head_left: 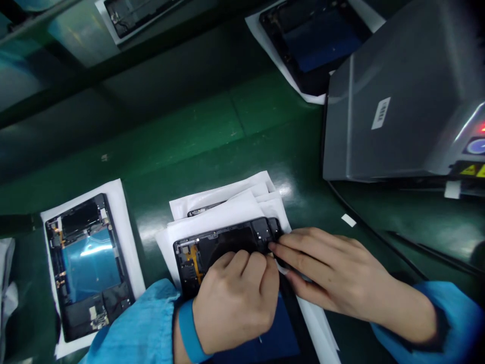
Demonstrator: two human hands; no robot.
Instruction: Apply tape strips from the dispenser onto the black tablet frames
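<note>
An opened tablet (227, 235) with black housing, an orange flex cable and a blue battery area lies on white sheets, partly covered by my hands. My left hand (237, 298), wearing a blue wristband (191, 331), is closed over the tablet's middle. Its fingertips point down and are hidden, so what they pinch cannot be made out. From the right, my right hand (329, 268) grips the tablet's right edge, fingers together on top and thumb lower down. A small white piece (282, 269) shows beside that thumb.
Another opened tablet (91, 268) lies on a white sheet at left. Beneath the worked tablet, white sheets (223, 205) are stacked with another device. A grey machine (386, 101) stands at right, its black cable (367, 225) crossing the green table. More opened tablets (318, 40) lie farther back.
</note>
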